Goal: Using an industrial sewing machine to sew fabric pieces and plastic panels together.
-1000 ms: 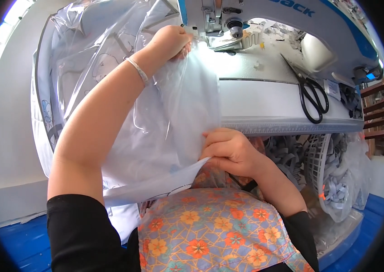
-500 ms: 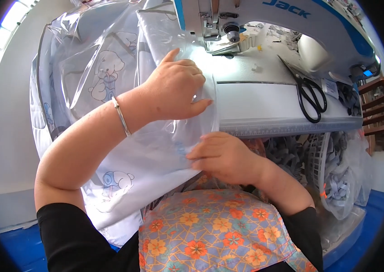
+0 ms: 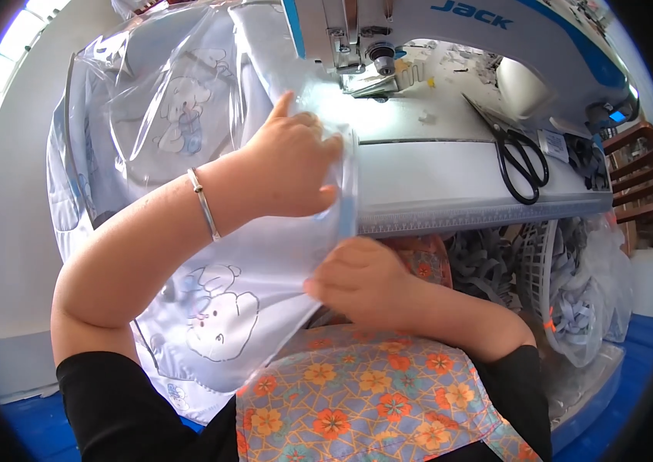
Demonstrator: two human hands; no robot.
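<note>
On smooth printed fabric (image 3: 261, 266), the left hand (image 3: 292, 165) splays, unclasped; the right hand (image 3: 361, 281) blurs, its grip unclear.

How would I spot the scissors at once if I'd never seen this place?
Find the big white-and-blue sewing machine at the picture's upper right. On the pale tabletop below it, toward the right, lie the scissors, blades pointing up and left. Two large black looped handles set them apart from the small white tag beside them.
</note>
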